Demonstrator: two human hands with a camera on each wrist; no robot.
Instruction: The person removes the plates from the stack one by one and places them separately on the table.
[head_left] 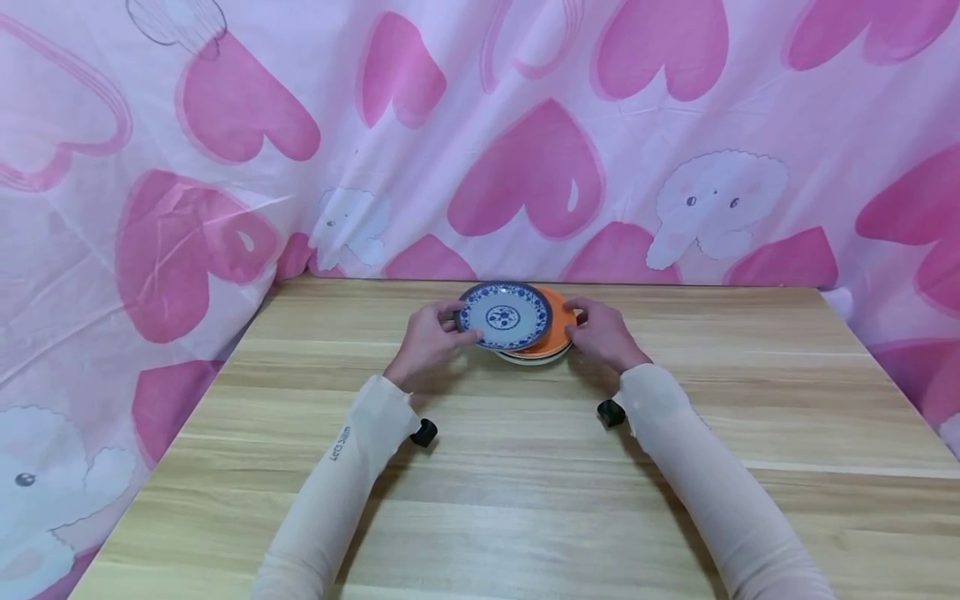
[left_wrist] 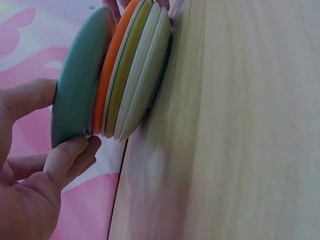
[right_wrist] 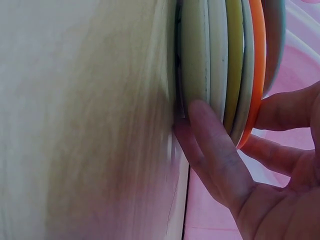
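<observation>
one left hand (head_left: 433, 336), mid-picture, pinches the blue plate (head_left: 503, 317); right hand (head_left: 602, 332) has fingers (right_wrist: 210, 127) round the plate stack (right_wrist: 217, 65). likely hard, breakable: hold rims (head_left: 548, 312).

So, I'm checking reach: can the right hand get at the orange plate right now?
Probably yes: the right hand grips the stack, and the blue-patterned plate, held by the left hand, leaves the right side of the orange plate uncovered.

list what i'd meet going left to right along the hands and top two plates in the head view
Left hand → blue-patterned plate → orange plate → right hand. The dishes lower in the stack overlap these, so they are left out.
</observation>
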